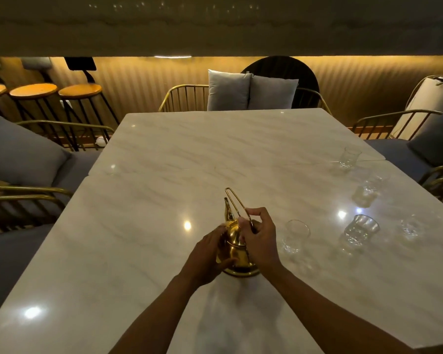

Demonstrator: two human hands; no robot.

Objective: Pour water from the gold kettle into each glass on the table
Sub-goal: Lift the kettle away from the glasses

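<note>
The gold kettle [234, 247] stands on the white marble table [164, 154], near the front middle, its spout pointing away from me. My left hand [207, 254] wraps around the kettle's left side. My right hand [258, 237] grips the thin wire handle at the kettle's top. To the right stand several clear glasses: the nearest glass [294, 236] just beside my right hand, a ribbed glass [359, 229], a small glass [409, 227], another glass [367, 191], and a far glass [348, 157] near the right edge.
Gold wire chairs with grey cushions [251, 90] ring the table. Wooden bar stools [79, 90] stand at the back left against a ribbed, lit wall. A grey pillow [18, 152] lies on the seat at the left.
</note>
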